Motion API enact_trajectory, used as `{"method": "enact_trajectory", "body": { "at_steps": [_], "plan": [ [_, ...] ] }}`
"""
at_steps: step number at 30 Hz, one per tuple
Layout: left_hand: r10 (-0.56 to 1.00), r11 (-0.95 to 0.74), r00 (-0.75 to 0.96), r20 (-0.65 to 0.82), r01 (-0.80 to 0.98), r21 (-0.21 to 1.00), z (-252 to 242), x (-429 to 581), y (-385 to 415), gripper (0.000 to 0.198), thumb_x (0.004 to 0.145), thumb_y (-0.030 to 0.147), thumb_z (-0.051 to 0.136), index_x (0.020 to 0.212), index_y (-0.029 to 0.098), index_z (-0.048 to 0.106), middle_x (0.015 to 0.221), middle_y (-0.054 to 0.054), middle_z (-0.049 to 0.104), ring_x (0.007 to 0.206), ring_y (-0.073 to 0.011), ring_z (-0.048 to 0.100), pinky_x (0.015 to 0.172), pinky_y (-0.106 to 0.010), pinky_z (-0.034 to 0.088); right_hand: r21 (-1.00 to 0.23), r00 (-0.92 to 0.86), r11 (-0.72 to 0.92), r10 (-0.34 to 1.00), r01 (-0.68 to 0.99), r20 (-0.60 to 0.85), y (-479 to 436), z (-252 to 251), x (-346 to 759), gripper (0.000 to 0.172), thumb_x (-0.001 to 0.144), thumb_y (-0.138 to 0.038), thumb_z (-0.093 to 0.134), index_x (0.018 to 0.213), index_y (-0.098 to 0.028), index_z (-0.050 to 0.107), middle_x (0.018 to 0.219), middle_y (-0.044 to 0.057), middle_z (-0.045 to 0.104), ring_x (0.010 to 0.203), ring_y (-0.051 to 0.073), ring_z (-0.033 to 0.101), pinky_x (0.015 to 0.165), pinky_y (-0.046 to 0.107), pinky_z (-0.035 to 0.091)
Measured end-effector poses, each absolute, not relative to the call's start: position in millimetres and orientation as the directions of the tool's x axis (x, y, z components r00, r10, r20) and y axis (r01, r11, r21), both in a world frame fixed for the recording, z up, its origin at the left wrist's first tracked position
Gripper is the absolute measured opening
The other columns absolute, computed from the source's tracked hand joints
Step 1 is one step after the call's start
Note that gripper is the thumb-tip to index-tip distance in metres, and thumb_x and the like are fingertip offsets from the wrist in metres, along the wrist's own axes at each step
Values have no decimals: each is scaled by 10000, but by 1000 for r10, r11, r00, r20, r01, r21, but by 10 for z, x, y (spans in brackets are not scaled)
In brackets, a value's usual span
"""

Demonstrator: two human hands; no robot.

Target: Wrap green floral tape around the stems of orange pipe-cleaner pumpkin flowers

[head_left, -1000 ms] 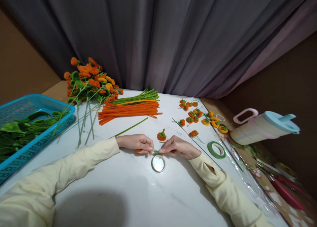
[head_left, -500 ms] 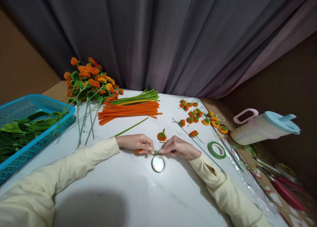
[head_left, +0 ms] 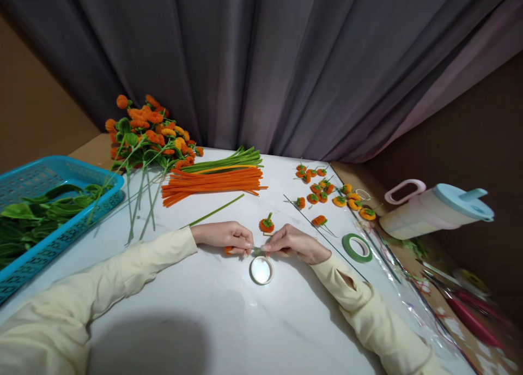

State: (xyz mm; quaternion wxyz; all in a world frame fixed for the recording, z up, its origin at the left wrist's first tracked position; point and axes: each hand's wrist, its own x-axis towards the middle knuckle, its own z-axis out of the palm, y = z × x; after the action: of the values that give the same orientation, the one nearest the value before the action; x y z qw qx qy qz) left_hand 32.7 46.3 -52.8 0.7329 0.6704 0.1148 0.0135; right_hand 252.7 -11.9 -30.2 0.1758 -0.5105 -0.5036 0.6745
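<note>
My left hand [head_left: 229,237] is closed, its fingertips pinching a thin green stem; an orange pipe-cleaner flower [head_left: 228,250] shows partly from under the fingers. Opposite it, my right hand [head_left: 295,242] pinches the other side of a short green strip [head_left: 257,251] stretched between the two hands. Whether that strip is tape or stem I cannot tell. Just below the fingertips a pale ring-shaped roll [head_left: 262,270] lies on the white table. Beyond the hands another orange flower [head_left: 267,223] rests with its green stem pointing up.
Orange pipe cleaners [head_left: 214,180] and green ones [head_left: 229,159] lie behind, near a bunch of finished flowers [head_left: 151,127]. A blue basket [head_left: 118,185] of leaves stands left. Rightward are small flower heads [head_left: 322,197], green tape [head_left: 347,248], a tumbler [head_left: 425,214] and red-handled pliers [head_left: 469,318].
</note>
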Motion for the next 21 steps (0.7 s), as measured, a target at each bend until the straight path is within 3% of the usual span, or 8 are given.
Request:
{"method": "enact_trajectory", "body": {
  "at_steps": [14,21],
  "plan": [
    [190,86,969,-160,146,986,-541,328,462,291,888,410,553,796,136,589,464,80,400,504,-97,431,633,-236,414,-860,-419,-420,752,288,-508,-130,-282,2510,277,645,-369,788,584,-110,713,329,-71,366,383,54,252,411,246,133],
    [208,70,964,-165,154,986,-523,329,457,317,882,433,558,786,133,598,464,82,403,485,-85,392,639,-233,412,-864,-438,-403,746,302,-501,-155,-254,2545,291,586,-378,816,618,-104,724,397,-47,448,416,59,310,421,227,190]
  ]
}}
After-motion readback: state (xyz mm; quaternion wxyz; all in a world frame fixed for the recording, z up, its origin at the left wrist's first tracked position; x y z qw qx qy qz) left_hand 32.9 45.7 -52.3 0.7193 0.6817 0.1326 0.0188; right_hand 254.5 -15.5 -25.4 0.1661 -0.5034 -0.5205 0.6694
